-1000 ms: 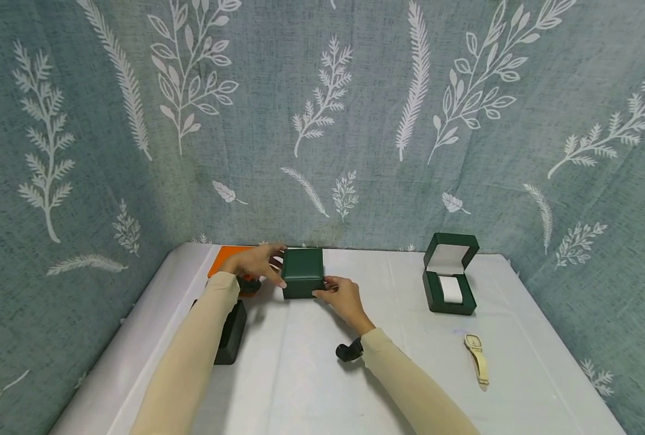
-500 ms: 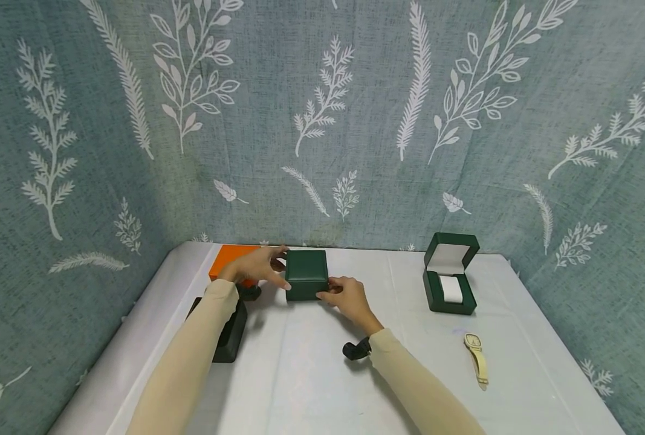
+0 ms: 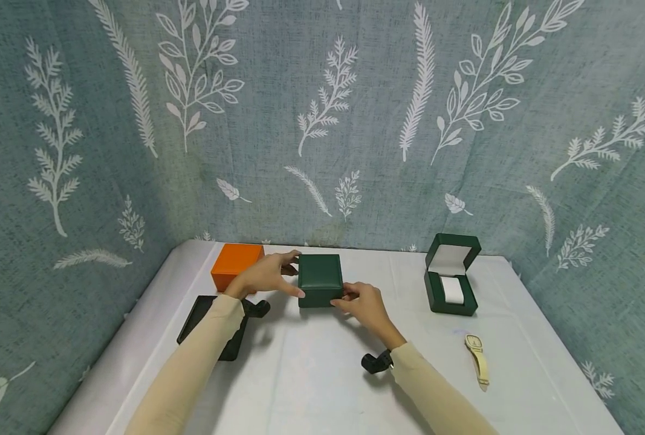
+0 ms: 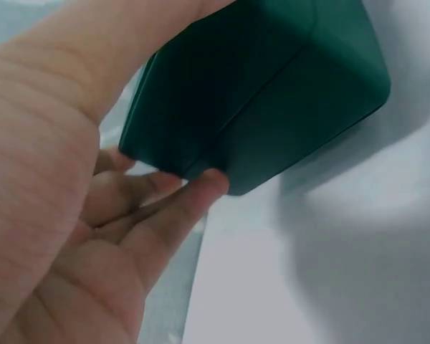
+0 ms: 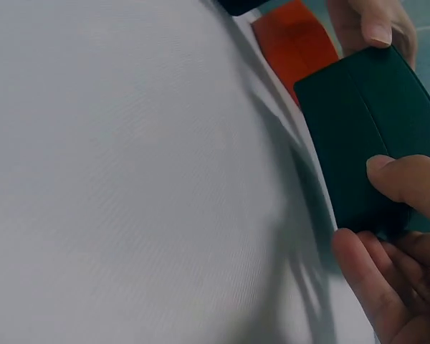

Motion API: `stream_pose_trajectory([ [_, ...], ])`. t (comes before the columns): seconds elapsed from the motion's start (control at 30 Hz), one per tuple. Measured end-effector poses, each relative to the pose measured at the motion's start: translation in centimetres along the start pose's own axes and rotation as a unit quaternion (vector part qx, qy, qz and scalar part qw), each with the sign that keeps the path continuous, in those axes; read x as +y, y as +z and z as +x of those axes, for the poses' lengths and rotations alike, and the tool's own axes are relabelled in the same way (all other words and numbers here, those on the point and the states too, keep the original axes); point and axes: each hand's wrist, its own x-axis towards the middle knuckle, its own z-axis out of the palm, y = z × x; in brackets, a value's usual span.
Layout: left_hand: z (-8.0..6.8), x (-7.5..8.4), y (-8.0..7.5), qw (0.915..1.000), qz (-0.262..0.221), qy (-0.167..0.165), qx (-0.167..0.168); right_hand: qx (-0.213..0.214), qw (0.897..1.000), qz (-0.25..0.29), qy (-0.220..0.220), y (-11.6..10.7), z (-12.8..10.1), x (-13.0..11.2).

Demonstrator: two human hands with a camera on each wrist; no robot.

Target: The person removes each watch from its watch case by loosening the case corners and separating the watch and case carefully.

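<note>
- I've got the closed green box (image 3: 320, 280) held from both sides, sitting on the table (image 3: 311, 374) near the back, between the orange box (image 3: 236, 263) and the open green box (image 3: 450, 275).
- Left hand (image 3: 265, 275): thumb along the near left corner, fingers curled behind the far left edge. Gripping the box. Left wrist view shows fingertips (image 4: 201, 188) under a lower corner, so that side looks tipped up slightly.
- Right hand (image 3: 367, 304): thumb on the front face, fingers curled at the near right corner. Also gripping the box; the right wrist view confirms thumb (image 5: 405, 175) on the side wall.
- Risk: grip is on corners only, and the surface looks smooth and matte, leatherette-like. My guess is it could slip or twist out if one side lets go first.
- Risk: seam line runs round the box, so the lid is hinged. Squeezing across it could pop it or stop it opening.
- Risk: orange box sits just beside my left hand; a sideways slide would knock it.
- Shapes: green box is squarish with rounded edges and a slightly domed top. Orange box is flat-topped with sharper edges.
- Table cover is white, fine-weave cloth, low friction by the look.
- Also there: black flat case (image 3: 213, 326) near left, cream-strap watch (image 3: 477, 356) lying well off to the right, open box with a white cushion inside.
</note>
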Motion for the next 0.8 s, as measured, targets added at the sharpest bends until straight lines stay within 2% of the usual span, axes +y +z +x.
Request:
stream_pose_trajectory([
  [0.2, -0.3, 1.3, 2.0, 0.9996, 0.007, 0.028, 0.006, -0.007, 0.999, -0.031, -0.018, -1.6, -1.7, 0.4],
  [0.43, -1.1, 2.4, 3.6, 0.9992, -0.017, 0.033, 0.015, 0.001, 0.999, -0.047, -0.021, -3.4, -3.2, 0.3],
  [0.8, -2.3, 4.0, 5.9, 0.9967, -0.052, 0.058, 0.024, 0.006, 0.998, -0.040, -0.038, -5.3, -5.9, -0.1],
])
